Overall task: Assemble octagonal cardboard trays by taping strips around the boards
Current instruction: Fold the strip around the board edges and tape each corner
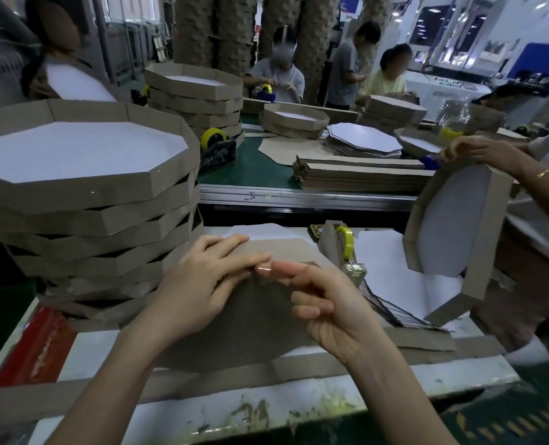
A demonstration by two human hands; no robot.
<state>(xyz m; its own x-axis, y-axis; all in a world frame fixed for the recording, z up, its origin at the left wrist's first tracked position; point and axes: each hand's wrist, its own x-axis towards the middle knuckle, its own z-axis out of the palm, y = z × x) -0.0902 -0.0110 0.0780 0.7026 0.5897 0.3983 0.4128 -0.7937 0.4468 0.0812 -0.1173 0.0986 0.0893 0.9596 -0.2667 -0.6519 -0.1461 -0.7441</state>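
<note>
Workers sit at a green belt (pixel 250 162) in the factory hall behind. On the white worktop (pixel 99 351) a brown board (pixel 260 319) lies flat beneath both hands, with a strip (pixel 282 248) raised along its far edge. The left grip (pixel 202 284) is relaxed, its straight fingers laid over strip and board and its fingertips touching a short piece of tape (pixel 264 268). The right grip (pixel 327 303) pinches the tape's other end at its fingertips, its other fingers curled, just above the board. A dispenser (pixel 343 248) stands just right of the grips, and a stack of trays (pixel 83 200) rises at left. A second strip (pixel 234 377) lies along the worktop's near edge.
</note>
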